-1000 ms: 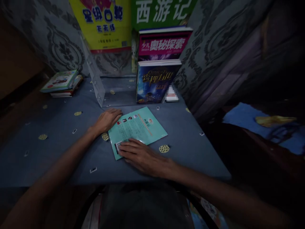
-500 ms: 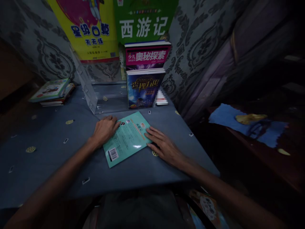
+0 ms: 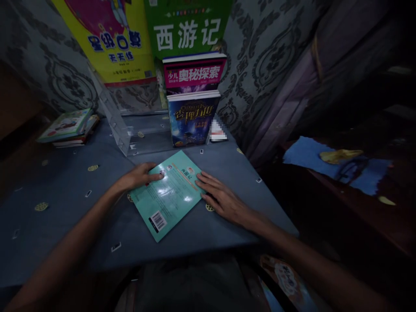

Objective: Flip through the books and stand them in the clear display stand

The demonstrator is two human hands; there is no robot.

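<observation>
A green paperback book (image 3: 172,199) lies at a slant on the cloth, back cover up, its barcode towards me. My left hand (image 3: 140,177) grips its upper left edge. The thumb rests on the cover, while the other fingers are partly hidden at or under the edge. On the opposite side, my right hand (image 3: 221,197) is spread out, fingertips touching the book's right edge. Behind the book, a clear acrylic stand (image 3: 112,115) holds a blue book (image 3: 191,121), a pink-banded book (image 3: 195,77), a green book (image 3: 188,34) and a yellow workbook (image 3: 120,56).
A small stack of books (image 3: 69,126) is at the table's left rear. The blue-grey tablecloth (image 3: 65,229) covers the table. To the right stands a dark red surface with a blue cloth (image 3: 302,156) on it. A patterned curtain (image 3: 260,56) hangs behind.
The green book has turned slightly, with its near corner shifted towards me. My left thumb has moved onto the cover. My right hand stays nearly still; the view has shifted a little.
</observation>
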